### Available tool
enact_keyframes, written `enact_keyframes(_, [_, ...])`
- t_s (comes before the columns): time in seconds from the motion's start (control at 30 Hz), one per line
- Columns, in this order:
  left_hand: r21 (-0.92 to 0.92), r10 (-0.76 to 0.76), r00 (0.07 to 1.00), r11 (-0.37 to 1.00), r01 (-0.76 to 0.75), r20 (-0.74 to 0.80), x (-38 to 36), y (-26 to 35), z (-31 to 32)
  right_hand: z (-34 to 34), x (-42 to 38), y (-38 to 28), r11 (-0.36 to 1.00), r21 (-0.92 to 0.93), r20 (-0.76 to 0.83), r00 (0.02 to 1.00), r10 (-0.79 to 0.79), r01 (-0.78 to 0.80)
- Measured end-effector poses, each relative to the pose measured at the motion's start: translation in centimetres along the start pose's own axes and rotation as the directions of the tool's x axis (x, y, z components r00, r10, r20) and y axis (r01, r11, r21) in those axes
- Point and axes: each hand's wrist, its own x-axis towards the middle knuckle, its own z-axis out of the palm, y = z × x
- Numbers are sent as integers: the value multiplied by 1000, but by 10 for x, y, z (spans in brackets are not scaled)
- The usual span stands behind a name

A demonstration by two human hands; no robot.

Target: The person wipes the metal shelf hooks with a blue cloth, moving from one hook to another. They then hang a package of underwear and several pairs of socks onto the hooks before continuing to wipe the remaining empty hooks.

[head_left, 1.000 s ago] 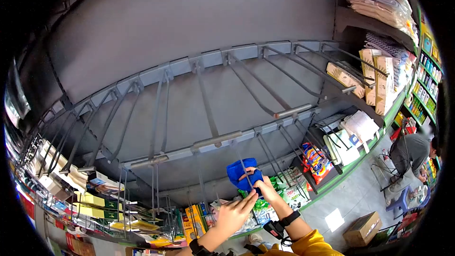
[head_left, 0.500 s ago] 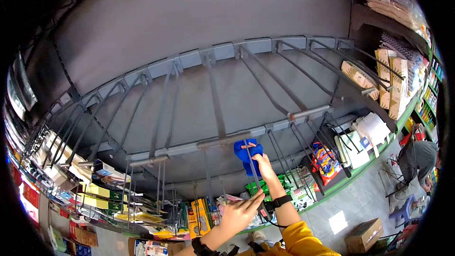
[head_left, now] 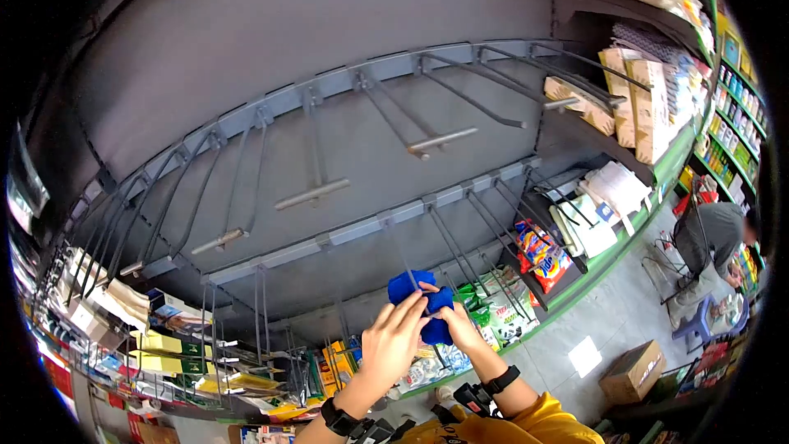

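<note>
A blue cloth hangs bunched at a thin metal hook low in the middle of the rack. My right hand grips the cloth from the right, its fingers curled into the folds. From the left, my left hand reaches onto the cloth, fingers pressed together against it near the hook. The two hands are close together, with blue folds between them. Part of the hook is hidden behind the fingers and cloth.
Long metal hooks stick out from two grey rails. Below are packets, an orange detergent bag and yellow boxes. Cardboard box stands on the floor at right, near a seated person and a blue stool.
My left hand has moved up to the blue cloth and now touches it. The camera view has shifted, so the rack appears further left and the cloth lower.
</note>
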Motion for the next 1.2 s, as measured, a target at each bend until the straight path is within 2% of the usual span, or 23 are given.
enact_keyframes(0.07, [-31, -2, 1000, 1000, 2, 10, 0, -1, 1, -4, -11, 5, 999, -1, -19, 999, 46, -46])
enact_keyframes(0.1, [-21, 3, 1000, 1000, -3, 5, 0, -2, 1, 5, -20, 0, 996, 83, -117, 992, 48, -38])
enact_keyframes(0.13, [-11, 6, 1000, 1000, -6, 0, 0, -2, 1, 1, -25, 7, 996, 82, -128, 991, 39, -28])
enact_keyframes(0.2, [-20, 19, 1000, 1000, -19, 3, -1, -3, 3, -6, -31, 25, 946, 315, -229, 961, 154, -77])
enact_keyframes(0.23, [2, 33, 999, 999, -33, -11, -2, -4, 4, 1, -41, 16, 928, 369, -312, 932, 182, -58])
enact_keyframes(0.27, [24, 46, 999, 999, -45, -26, -3, -3, 3, -11, -41, 35, 871, 484, -281, 929, 240, -78])
enact_keyframes(0.33, [-4, 77, 995, 997, -77, -56, -9, 3, -1, -14, -55, 32, 874, 479, -334, 906, 261, -75])
enact_keyframes(0.37, [-24, 96, 992, 995, -99, -83, -14, 5, -4, -14, -63, 29, 917, 394, -375, 899, 226, -66])
enact_keyframes(0.43, [-110, 143, 990, 983, -144, -22, -28, 8, -8, -18, -75, 34, 978, 206, -483, 866, 127, -29])
enact_keyframes(0.47, [-157, 172, 985, 973, -167, 20, -36, 7, -10, -20, -83, 34, 993, 119, -457, 886, 78, -27])
enact_keyframes(0.53, [-257, 189, 969, 956, -144, 160, -51, 5, -14, -7, -104, 14, 988, 45, -399, 904, 156, -150])
enact_keyframes(0.57, [-271, 215, 962, 948, -164, 168, -55, 4, -16, 0, -110, 8, 987, 44, -402, 901, 161, -157])
enact_keyframes(0.63, [-289, 234, 956, 941, -178, 174, -66, 0, -18, 12, -119, 4, 978, -111, -377, 918, 123, -177])
enact_keyframes(0.73, [-289, 305, 924, 928, -234, 233, -88, -9, -20, 22, -128, 8, 992, -44, -284, 954, 101, -118])
enact_keyframes(0.8, [-371, 244, 908, 922, -110, 339, -101, -18, -22, 34, -132, 5, 992, -44, -281, 954, 102, -119])
enact_keyframes(0.83, [-405, 221, 929, 910, -86, 298, -106, -22, -25, 37, -133, 5, 991, -48, -245, 963, 113, -129])
enact_keyframes(0.9, [-459, 110, 936, 887, 59, 333, -114, -24, -40, 39, -134, -3, 974, -24, -169, 962, 216, -223])
enact_keyframes(0.93, [-456, 57, 940, 883, 111, 338, -116, -22, -47, 47, -133, -7, 974, -31, -162, 962, 218, -226])
enact_keyframes(1.0, [-437, -8, 940, 884, 166, 341, -117, -18, -62, 70, -135, -19, 981, 33, -10, 982, 189, -189])
enact_keyframes(1.03, [-420, -62, 935, 882, 216, 350, -117, -17, -68, 76, -135, -24, 983, -171, 119, 989, 89, -68])
enact_keyframes(1.07, [-419, -72, 937, 881, 220, 340, -118, -17, -73, 89, -131, -33, 986, -166, 252, 968, 16, 27])
enact_keyframes(1.13, [-397, -197, 938, 866, 302, 285, -118, -21, -81, 96, -120, -36, 950, -297, 232, 972, -28, 98])
enact_keyframes(1.2, [-478, -255, 937, 809, 341, 238, -115, -22, -91, 104, -114, -58, 883, -419, 249, 962, -112, 211])
